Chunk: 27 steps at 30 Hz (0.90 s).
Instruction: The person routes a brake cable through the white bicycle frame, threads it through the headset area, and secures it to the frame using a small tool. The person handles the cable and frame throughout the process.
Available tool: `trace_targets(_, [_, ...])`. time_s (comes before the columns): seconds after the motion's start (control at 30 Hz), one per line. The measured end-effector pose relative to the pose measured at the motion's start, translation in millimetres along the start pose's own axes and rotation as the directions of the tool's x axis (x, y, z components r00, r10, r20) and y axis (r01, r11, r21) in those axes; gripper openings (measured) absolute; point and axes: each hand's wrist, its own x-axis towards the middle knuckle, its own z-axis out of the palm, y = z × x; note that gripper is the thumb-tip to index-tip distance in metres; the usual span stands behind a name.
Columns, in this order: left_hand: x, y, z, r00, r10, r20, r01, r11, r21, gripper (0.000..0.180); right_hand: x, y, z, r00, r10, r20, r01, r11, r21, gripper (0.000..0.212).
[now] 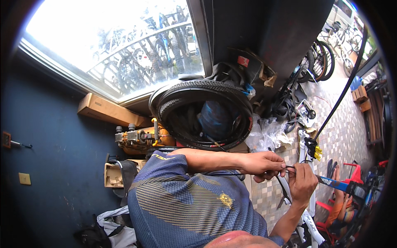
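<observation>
Black cable (291,168) right of picture centre, pinched between finger and thumb by left hand (265,164) and right hand (303,182), close together, apparently for fine control near white tube (313,228).

Black cable (290,167) (thin, held midair)

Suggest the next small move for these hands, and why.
Perhaps the right hand should steady the thin black cable while the left hand eases along it: both pinch it close together, with a short stretch showing between them.
</observation>
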Motion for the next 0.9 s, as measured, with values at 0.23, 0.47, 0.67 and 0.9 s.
trace_targets(0.23, [-0.3,-8.7,-19.8,1.0,-0.017,0.011,0.017,0.998,0.056,0.044,6.4,-3.7,-1.9,0.998,-0.069,0.008,0.069,0.988,-0.135,0.039])
trace_targets(0.47, [18.4,-14.6,8.7,0.73,0.677,-0.099,-0.409,0.548,0.73,0.032,6.1,-25.6,22.3,0.945,0.166,-0.28,-0.196,0.977,-0.081,0.035])
trace_targets(0.67, [32.0,-25.9,10.5,0.697,0.711,-0.09,-0.348,0.446,0.825,0.021,9.0,-37.5,52.6,0.812,0.426,-0.399,-0.366,0.904,0.22,0.031])
trace_targets(0.9, [55.8,-39.4,4.4,0.724,0.685,0.087,-0.354,0.261,0.898,0.018,-9.6,-32.0,57.6,0.732,0.521,-0.439,-0.413,0.852,0.322,0.029])
